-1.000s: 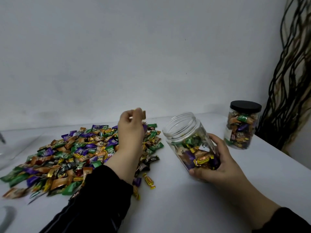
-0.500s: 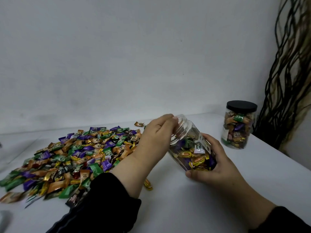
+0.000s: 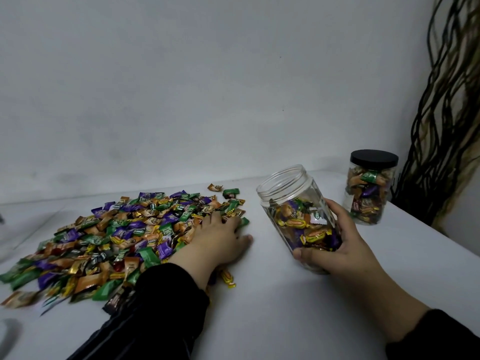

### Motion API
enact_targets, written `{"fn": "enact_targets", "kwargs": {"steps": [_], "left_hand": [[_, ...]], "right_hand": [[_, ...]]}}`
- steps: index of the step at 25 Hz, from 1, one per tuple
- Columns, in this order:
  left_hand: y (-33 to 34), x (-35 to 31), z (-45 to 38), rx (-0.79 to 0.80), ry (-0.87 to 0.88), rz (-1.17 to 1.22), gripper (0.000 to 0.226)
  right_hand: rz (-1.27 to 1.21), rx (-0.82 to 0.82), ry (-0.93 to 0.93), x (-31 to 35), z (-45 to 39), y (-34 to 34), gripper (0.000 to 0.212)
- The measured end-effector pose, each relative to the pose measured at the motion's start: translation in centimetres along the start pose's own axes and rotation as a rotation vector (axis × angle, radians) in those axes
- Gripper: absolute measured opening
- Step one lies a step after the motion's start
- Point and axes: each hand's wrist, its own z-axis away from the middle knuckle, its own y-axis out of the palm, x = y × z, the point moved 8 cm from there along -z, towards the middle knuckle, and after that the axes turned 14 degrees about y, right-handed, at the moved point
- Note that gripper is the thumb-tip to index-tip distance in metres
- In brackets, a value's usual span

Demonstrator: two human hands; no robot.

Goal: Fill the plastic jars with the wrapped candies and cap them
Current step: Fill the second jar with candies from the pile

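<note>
**Left hand on the candy heap, right hand around the open jar**

Head view: a white table [image 3: 298, 294] runs against a pale grey wall [image 3: 207, 87]; on its left half spreads a wide heap of wrapped candies [image 3: 117, 235] in green, purple, orange and gold wrappers; the left hand [image 3: 220, 237] lies palm down on the heap's right edge, fingers fairly straight and spread over the wrappers, thumb on the bare table beside the heap; whether any candy is caught under the palm cannot be told; its black sleeve [image 3: 155, 302] crosses the near edge of the heap, and a single yellow candy [image 3: 228, 279] lies just beside the wrist.

To the right of the heap, apart from it, the right hand [image 3: 335, 245] grasps an uncapped clear plastic jar [image 3: 293, 203]; the fingers curl round the far side of its lower body and the thumb wraps the near side; the jar is tilted, its open mouth leaning up and left toward the heap; candies fill roughly its lower half, the upper part near the threaded rim showing clear plastic.

Behind the right hand, near the table's far right corner, a second jar [image 3: 368, 196] stands upright, packed with candies and closed with a black lid [image 3: 374, 158]; neither hand touches it; a patterned curtain [image 3: 446, 113] with dark wavy lines hangs at the right edge.
</note>
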Motion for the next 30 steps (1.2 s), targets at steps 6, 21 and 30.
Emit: {"fn": "enact_targets", "kwargs": {"steps": [6,21,30], "left_hand": [[-0.4,-0.7,-0.4,-0.218,0.096,-0.087,0.053],[-10.3,-1.2,5.5,-1.024,-0.038,1.552,0.049],[-11.1,-7.4,4.9,-0.663,0.379,1.325,0.078]], "right_hand": [[0.051,0.029,0.000,0.1,0.2,0.4,0.093],[0.289,0.076,-0.052,0.3,1.0,1.8,0.103],[0.235,0.074,-0.024,0.3,0.8,1.6,0.100]]}}
